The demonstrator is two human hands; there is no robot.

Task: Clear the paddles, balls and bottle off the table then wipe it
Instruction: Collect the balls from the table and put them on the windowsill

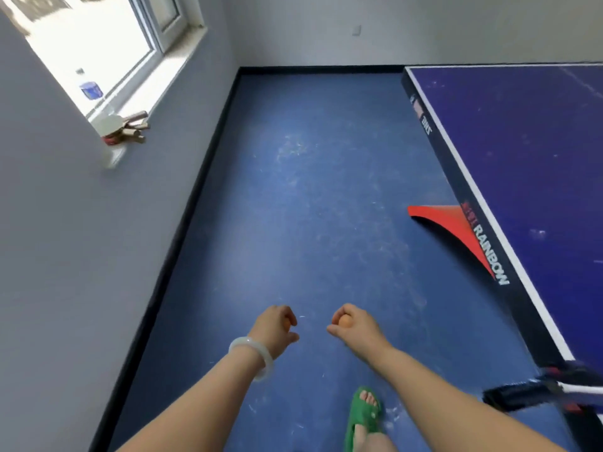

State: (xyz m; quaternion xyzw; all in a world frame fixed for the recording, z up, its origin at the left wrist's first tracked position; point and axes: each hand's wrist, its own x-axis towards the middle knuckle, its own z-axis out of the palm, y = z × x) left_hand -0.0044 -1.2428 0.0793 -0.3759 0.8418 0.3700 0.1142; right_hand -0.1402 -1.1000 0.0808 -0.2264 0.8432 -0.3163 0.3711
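My left hand (277,327) is closed around an orange ball (287,324), low in the middle of the view over the blue floor. My right hand (354,327) is closed around a second orange ball (344,321). The blue table-tennis table (522,151) stands to the right, apart from both hands. On the windowsill at the upper left lie the paddles (125,127) in a stack, with a clear bottle (91,89) with a blue label behind them.
A grey wall with a dark skirting runs along the left. The table's net post and clamp (535,391) jut out at the lower right. A red table leg panel (456,233) shows under the table edge. My foot in a green sandal (363,415) is below.
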